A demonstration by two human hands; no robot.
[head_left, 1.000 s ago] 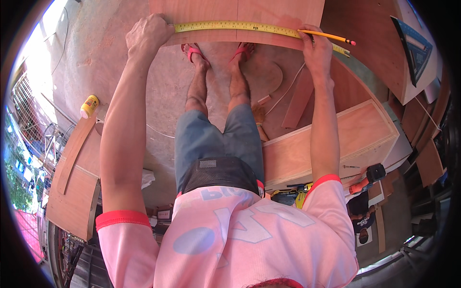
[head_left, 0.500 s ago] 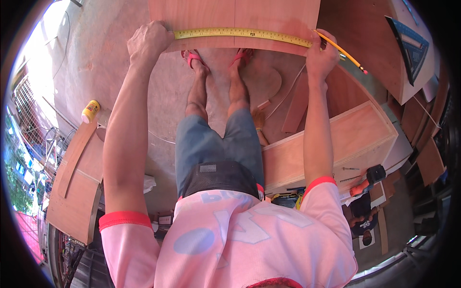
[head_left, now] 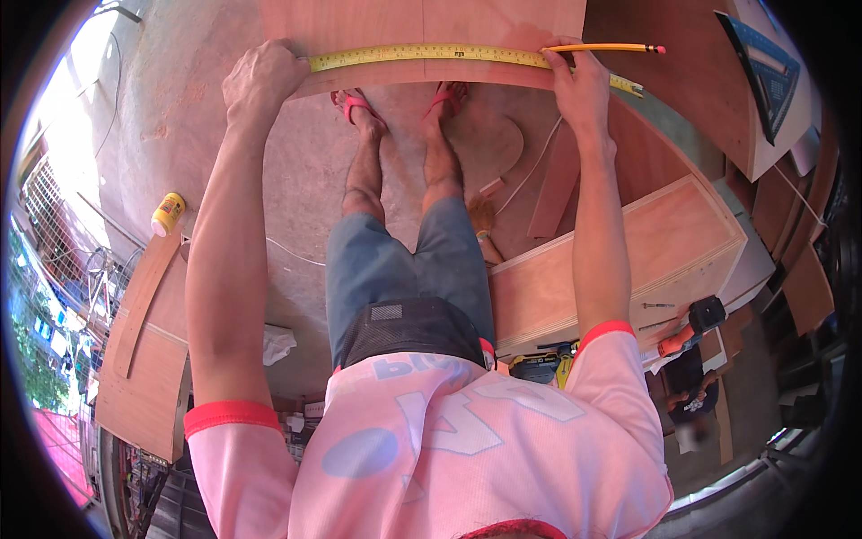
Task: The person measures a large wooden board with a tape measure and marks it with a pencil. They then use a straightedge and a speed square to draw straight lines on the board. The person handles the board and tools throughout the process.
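Note:
A yellow tape measure [head_left: 426,52] stretches across a plywood board [head_left: 422,22] near its near edge. My left hand [head_left: 259,79] is closed on the tape's left end at the board's left edge. My right hand [head_left: 579,90] pinches the tape near the board's right edge and also holds a yellow pencil [head_left: 615,47], which points leftward with its pink eraser to the right. The tape's end shows beyond my right hand.
A long plywood box [head_left: 628,251] lies at the right, with a power drill [head_left: 682,332] nearby. A blue square [head_left: 760,76] rests on boards. A yellow bottle [head_left: 168,214] and plywood sheets [head_left: 135,395] are at left. Another person [head_left: 690,388] is low right; a co-worker's hand [head_left: 482,214] shows beside my leg.
The board, tape and both hands shifted slightly down, then up and leftward in the picture. The pencil tilted steeply down half a second ago and now lies nearly level.

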